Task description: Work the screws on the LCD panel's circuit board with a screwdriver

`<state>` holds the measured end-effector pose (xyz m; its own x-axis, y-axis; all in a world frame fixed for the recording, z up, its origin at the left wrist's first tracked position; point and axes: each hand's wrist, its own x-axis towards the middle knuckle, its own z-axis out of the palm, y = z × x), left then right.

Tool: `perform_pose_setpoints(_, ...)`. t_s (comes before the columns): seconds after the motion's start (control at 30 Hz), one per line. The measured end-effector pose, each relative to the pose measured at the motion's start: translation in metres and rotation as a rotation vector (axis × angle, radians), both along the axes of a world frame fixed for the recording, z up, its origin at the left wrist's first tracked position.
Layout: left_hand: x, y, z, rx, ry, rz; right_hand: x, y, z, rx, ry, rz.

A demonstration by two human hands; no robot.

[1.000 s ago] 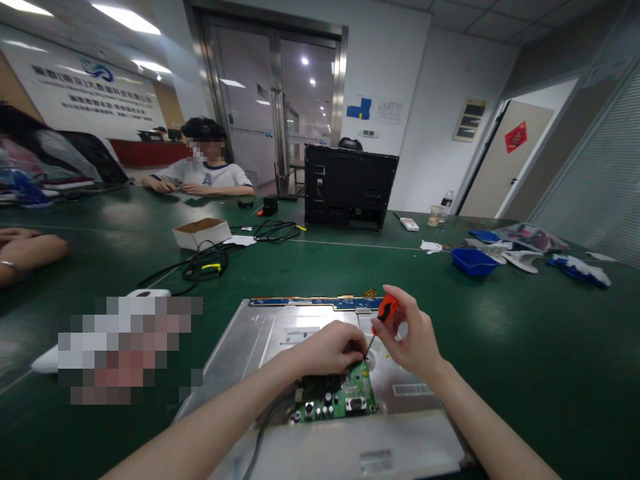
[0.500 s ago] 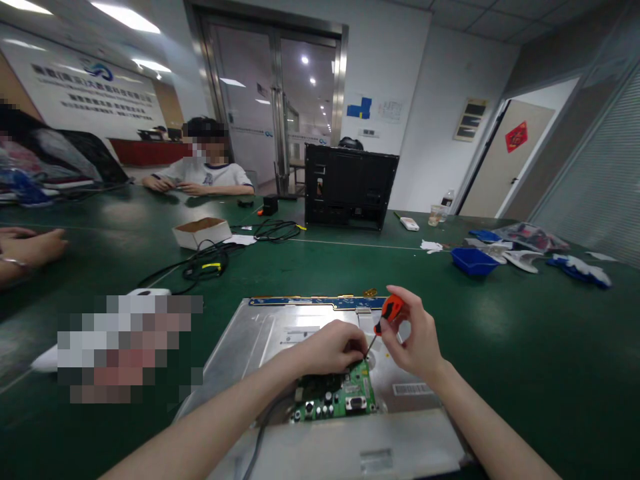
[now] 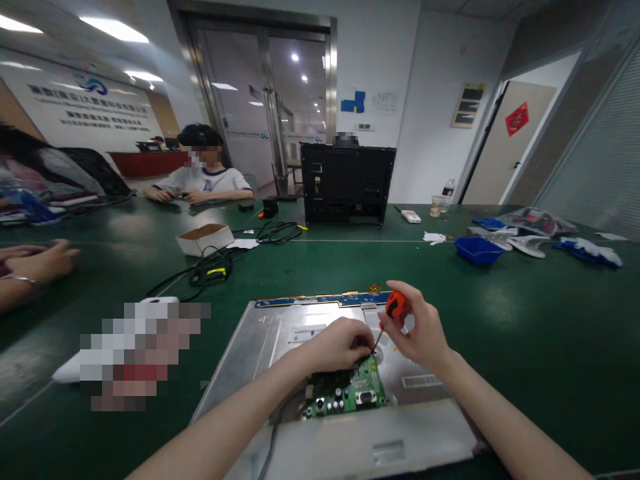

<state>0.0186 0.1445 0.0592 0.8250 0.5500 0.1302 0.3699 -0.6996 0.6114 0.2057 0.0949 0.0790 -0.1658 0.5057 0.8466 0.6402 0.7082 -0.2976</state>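
A silver metal display panel lies flat on the green table in front of me, with a small green circuit board at its near edge. My left hand rests closed on the board's far corner. My right hand grips a small screwdriver with an orange handle. Its thin shaft slants down to the board right beside my left fingertips. A grey cable runs from the board toward me.
A black monitor casing stands upright at the table's far side. A cardboard box, black cables and a blue tray lie around. A seated person works opposite; another person's hand rests at left.
The view has shifted slightly, so everything sits a bit to the right and lower. My hands stay at the board's corner, the screwdriver held at nearly the same slant.
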Motion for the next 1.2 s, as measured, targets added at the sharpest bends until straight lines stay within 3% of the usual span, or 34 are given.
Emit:
perform_pose_setpoints(0.27,0.002,-0.001,0.001,-0.017,0.024,-0.002,0.003,-0.005,0.006,-0.014,-0.024,0.083)
perform_pose_setpoints(0.73,0.002,0.000,-0.001,-0.028,0.003,-0.003,0.006,0.002,-0.007,-0.070,-0.018,0.007)
perform_pose_setpoints(1.0,0.003,0.001,-0.001,-0.016,0.005,-0.012,0.006,-0.004,0.002,-0.084,-0.030,0.114)
perform_pose_setpoints(1.2,0.002,0.001,0.001,-0.017,-0.007,-0.031,0.004,-0.003,0.001,-0.033,-0.031,0.063)
